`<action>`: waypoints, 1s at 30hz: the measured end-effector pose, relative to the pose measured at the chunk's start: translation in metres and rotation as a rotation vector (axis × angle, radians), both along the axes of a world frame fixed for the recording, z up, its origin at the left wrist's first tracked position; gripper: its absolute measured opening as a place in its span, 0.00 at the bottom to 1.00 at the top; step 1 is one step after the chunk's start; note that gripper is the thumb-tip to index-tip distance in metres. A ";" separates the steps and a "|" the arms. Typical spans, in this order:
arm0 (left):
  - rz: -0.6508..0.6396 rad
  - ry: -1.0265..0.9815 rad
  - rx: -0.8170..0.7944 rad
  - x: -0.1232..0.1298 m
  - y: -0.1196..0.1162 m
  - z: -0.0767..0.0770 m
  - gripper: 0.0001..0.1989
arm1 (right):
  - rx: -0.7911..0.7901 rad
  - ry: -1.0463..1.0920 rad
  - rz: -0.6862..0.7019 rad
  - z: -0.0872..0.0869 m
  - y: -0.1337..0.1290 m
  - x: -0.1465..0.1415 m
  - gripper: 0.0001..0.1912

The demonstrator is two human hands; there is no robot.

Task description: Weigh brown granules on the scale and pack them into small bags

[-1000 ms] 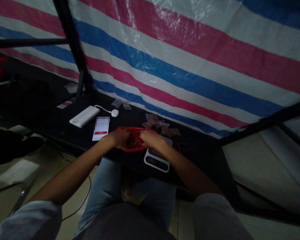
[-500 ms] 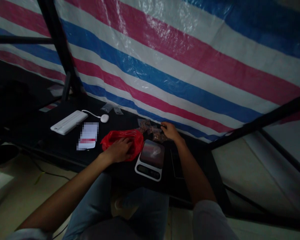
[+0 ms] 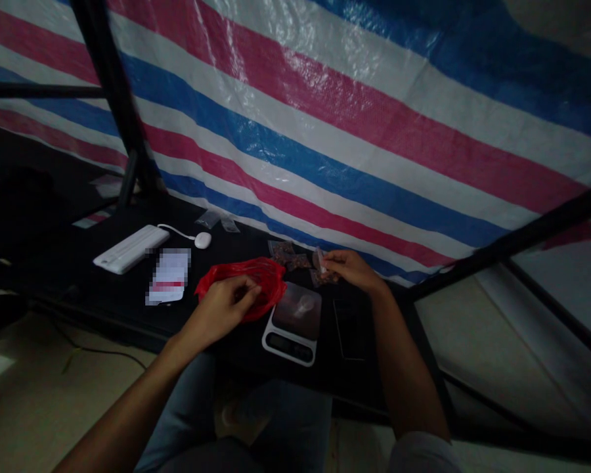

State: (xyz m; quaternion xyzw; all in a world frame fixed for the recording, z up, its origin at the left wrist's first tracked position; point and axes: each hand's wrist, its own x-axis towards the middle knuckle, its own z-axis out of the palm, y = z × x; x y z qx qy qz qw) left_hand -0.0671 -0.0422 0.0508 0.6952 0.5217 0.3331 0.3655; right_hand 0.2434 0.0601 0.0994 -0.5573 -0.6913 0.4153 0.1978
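My left hand (image 3: 221, 305) is over the near side of an open red plastic bag (image 3: 270, 274), its thumb and fingertips drawn together in a pinch. Whether anything sits between those fingertips is too dark to see. At the back of the table, my right hand (image 3: 349, 268) pinches the top of a small clear plastic bag (image 3: 318, 259). Several small clear bags of brown pieces (image 3: 299, 261) lie beside it. Between my hands, a white digital kitchen scale (image 3: 288, 351) stands against the red bag, with a dark, shiny weighing plate.
On the left of the black table (image 3: 128, 289) are a white oblong device (image 3: 131, 249), a white rounded piece (image 3: 203, 240) on a cord and a blurred-out sheet (image 3: 170, 276). Flat clear bags (image 3: 230, 225) lie by the striped sheet (image 3: 295, 144). A dark phone-like slab (image 3: 347, 328) rests right of the scale.
My left hand has drawn back out of the red bag's mouth and its fingers have come together. My right hand has turned inward and now holds a small clear bag raised at the pile.
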 end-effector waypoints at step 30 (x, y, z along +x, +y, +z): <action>-0.250 0.033 -0.092 -0.020 -0.045 0.004 0.17 | 0.017 0.453 -0.003 -0.067 -0.146 -0.142 0.09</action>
